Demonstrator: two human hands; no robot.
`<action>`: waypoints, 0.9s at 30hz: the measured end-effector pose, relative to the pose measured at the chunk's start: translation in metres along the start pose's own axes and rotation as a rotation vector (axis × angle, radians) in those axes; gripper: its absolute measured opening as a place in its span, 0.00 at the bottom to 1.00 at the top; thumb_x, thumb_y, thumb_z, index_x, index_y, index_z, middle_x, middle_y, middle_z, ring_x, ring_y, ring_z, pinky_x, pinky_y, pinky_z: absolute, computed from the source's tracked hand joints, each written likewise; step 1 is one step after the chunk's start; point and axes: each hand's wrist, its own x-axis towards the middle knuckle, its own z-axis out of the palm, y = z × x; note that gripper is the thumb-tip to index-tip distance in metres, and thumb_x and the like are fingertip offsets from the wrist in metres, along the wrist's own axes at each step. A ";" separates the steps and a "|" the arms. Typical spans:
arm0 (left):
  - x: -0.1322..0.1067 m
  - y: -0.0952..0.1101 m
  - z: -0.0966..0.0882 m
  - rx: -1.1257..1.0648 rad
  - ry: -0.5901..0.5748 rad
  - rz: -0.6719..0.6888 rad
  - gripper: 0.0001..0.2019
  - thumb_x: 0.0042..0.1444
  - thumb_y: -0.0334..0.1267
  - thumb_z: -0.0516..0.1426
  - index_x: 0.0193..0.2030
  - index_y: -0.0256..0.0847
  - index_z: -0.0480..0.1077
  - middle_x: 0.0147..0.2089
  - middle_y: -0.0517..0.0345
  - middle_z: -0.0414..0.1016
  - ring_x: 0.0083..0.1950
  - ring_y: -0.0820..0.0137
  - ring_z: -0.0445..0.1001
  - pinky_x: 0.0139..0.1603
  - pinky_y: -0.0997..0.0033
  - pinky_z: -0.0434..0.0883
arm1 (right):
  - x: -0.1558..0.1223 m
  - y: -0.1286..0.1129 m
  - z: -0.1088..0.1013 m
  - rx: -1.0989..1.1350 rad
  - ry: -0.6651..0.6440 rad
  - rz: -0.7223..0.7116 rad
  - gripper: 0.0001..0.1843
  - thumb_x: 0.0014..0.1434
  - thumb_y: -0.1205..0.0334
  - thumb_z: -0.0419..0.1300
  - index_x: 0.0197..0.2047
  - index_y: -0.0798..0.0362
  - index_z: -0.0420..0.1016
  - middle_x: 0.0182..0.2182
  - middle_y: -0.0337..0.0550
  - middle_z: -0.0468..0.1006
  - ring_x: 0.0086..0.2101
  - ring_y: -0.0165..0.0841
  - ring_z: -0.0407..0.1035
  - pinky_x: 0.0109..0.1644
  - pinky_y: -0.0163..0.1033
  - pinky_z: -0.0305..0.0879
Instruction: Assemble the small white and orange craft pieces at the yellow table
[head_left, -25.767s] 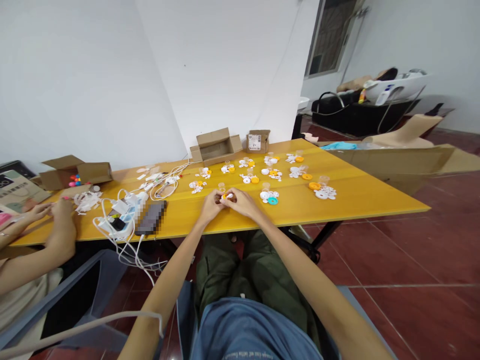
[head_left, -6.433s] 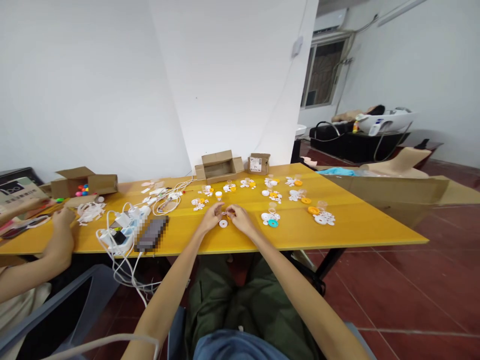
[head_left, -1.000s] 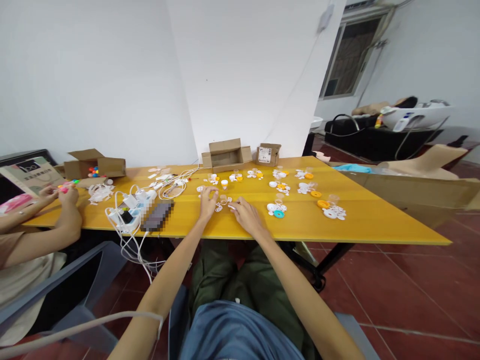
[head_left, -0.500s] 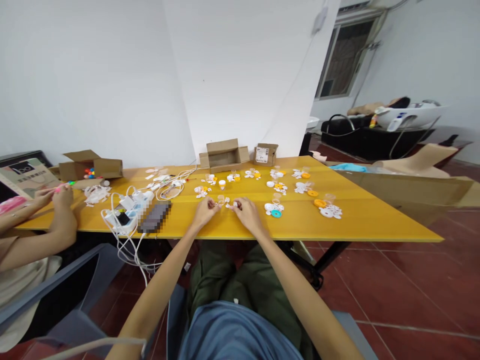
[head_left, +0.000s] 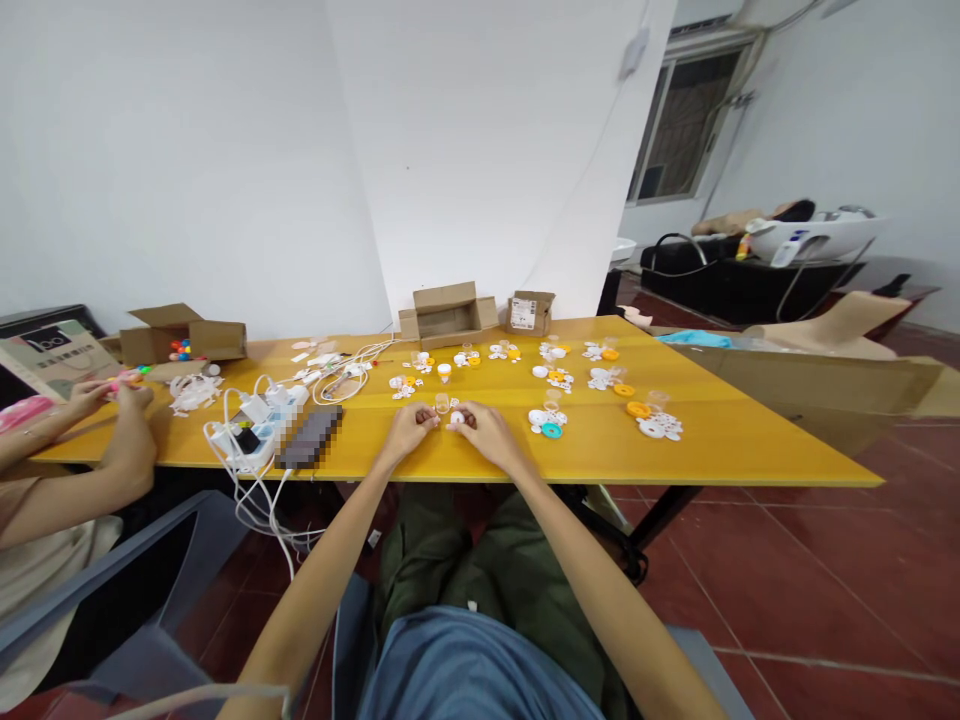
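My left hand (head_left: 411, 430) is over the front of the table, thumb and fingers pinched together. Whatever may be between those fingertips is too small to make out. Close by on the right, my right hand (head_left: 484, 430) grips a small white round plastic part (head_left: 457, 418) with its fingertips. A little clear plastic cup (head_left: 442, 402) stands just beyond both hands, with small white pieces beside it. Behind the cup is an upright white-and-orange piece (head_left: 445, 372).
Clusters of white discs, clear cups and orange rings (head_left: 638, 409) lie across the table (head_left: 720, 450), one with a teal ring (head_left: 552, 430). Cardboard boxes (head_left: 448, 313) stand against the wall. On the left are a power strip (head_left: 262, 430), cables and a co-worker's hands (head_left: 127, 400) holding colourful pieces.
My right hand has shifted left and slightly down, so the white round part shows more plainly. My left hand has barely moved. The co-worker's hands have shifted a little.
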 end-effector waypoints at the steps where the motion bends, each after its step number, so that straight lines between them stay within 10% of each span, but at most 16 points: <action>1: 0.000 -0.001 0.000 -0.023 0.007 -0.004 0.04 0.50 0.34 0.64 0.27 0.42 0.74 0.25 0.62 0.75 0.31 0.68 0.75 0.39 0.67 0.72 | 0.000 0.000 0.001 -0.022 -0.033 -0.027 0.10 0.58 0.64 0.66 0.44 0.48 0.80 0.36 0.41 0.81 0.36 0.36 0.74 0.44 0.39 0.67; 12: 0.005 -0.003 -0.004 -0.028 0.218 -0.001 0.05 0.52 0.31 0.60 0.27 0.42 0.73 0.29 0.60 0.78 0.35 0.67 0.77 0.42 0.68 0.73 | -0.002 0.002 0.005 -0.378 -0.032 -0.228 0.11 0.64 0.53 0.65 0.48 0.46 0.80 0.43 0.48 0.76 0.46 0.42 0.69 0.50 0.45 0.67; 27: 0.026 -0.029 0.005 0.328 0.129 0.082 0.09 0.54 0.34 0.64 0.43 0.45 0.76 0.45 0.54 0.80 0.51 0.60 0.76 0.55 0.56 0.71 | 0.024 0.029 0.007 -0.424 0.030 -0.002 0.13 0.64 0.68 0.58 0.50 0.47 0.77 0.51 0.53 0.75 0.50 0.45 0.69 0.51 0.47 0.67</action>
